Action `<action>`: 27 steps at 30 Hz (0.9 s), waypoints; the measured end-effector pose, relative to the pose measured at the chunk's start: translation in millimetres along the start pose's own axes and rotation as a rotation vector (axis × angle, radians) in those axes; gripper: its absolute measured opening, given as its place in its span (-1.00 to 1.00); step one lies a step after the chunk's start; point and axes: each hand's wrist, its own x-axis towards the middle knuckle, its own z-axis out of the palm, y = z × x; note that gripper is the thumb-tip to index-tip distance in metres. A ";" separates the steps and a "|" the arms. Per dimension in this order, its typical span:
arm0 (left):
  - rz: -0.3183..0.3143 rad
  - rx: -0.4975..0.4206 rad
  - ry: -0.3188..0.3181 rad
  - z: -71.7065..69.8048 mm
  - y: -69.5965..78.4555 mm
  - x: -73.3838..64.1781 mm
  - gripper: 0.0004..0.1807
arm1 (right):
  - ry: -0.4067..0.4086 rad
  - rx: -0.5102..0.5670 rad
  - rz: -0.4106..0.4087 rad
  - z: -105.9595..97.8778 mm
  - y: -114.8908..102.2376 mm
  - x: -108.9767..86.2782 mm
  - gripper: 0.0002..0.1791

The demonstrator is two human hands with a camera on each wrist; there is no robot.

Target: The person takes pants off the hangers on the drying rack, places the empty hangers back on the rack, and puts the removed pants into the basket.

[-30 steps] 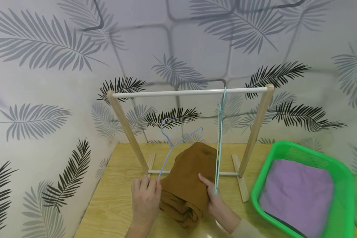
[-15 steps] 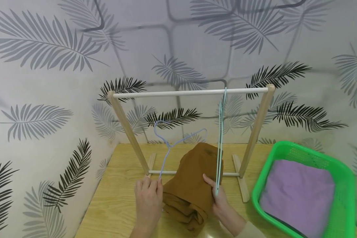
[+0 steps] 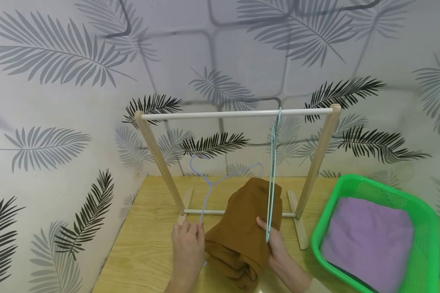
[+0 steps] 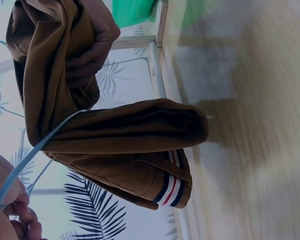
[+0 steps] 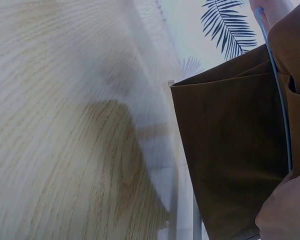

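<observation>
My left hand (image 3: 188, 252) pinches one arm of a thin lilac-blue clothes hanger (image 3: 206, 199), whose hook points up and away. A brown folded garment (image 3: 242, 232) hangs over the hanger's lower bar, which crosses it in the left wrist view (image 4: 40, 145). There, its lower part shows a white, navy and red striped trim (image 4: 172, 190). My right hand (image 3: 278, 248) grips the garment's right side, thumb on top; its curled fingers (image 4: 87, 62) show in the left wrist view. In the right wrist view, a flat panel of the garment (image 5: 225, 145) hangs above the table.
Behind the hands stands a wooden rack with a white top rail (image 3: 205, 115). Pale teal hangers (image 3: 272, 183) hang from it, in front of the garment's right edge. To the right, a green basket (image 3: 434, 252) holds folded purple cloth (image 3: 370, 240). A patterned wall backs the wooden table (image 3: 143, 244).
Both hands have shifted slightly right with the garment and the hanger. The hanger's hook has tipped lower, and its far arm has slid right. Rack, teal hangers and basket stay put.
</observation>
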 end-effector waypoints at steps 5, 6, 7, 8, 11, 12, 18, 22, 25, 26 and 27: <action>0.020 0.003 0.010 2.4 2.2 -5.1 -0.80 | 0.018 0.002 -0.001 -4.9 -1.7 -3.8 -0.85; 0.026 0.004 0.016 2.9 2.8 -5.9 -0.80 | 0.017 -0.001 -0.003 -5.8 -2.3 -4.9 -0.85; 0.031 0.002 0.023 3.4 3.4 -6.7 -0.79 | 0.020 -0.004 -0.004 -6.7 -2.9 -5.8 -0.84; 0.036 0.000 0.028 4.0 3.9 -7.3 -0.80 | 0.020 -0.005 -0.005 -7.6 -3.7 -6.9 -0.84; 0.037 0.000 0.036 5.7 5.4 -8.5 -0.78 | 0.027 -0.016 -0.019 -10.6 -6.1 -10.4 -0.85; 0.037 0.001 0.036 6.4 5.7 -8.9 -0.78 | 0.025 -0.020 -0.022 -11.7 -6.8 -11.4 -0.85; 0.030 0.021 0.013 10.1 5.0 -12.0 -0.74 | -0.004 0.005 -0.049 -17.3 -12.7 -18.5 -0.86; 0.036 0.045 0.010 12.0 3.3 -13.4 -0.74 | -0.035 0.042 -0.052 -19.6 -17.9 -22.8 -0.86; 0.042 0.064 0.013 13.5 1.8 -13.9 -0.73 | -0.045 0.044 -0.038 -20.0 -22.2 -24.5 -0.87; 0.046 0.070 0.014 14.1 1.1 -14.0 -0.72 | -0.047 0.044 -0.030 -20.0 -23.5 -24.9 -0.87; 0.051 0.079 0.015 14.6 0.5 -14.2 -0.72 | -0.052 0.045 -0.020 -20.1 -24.7 -25.0 -0.85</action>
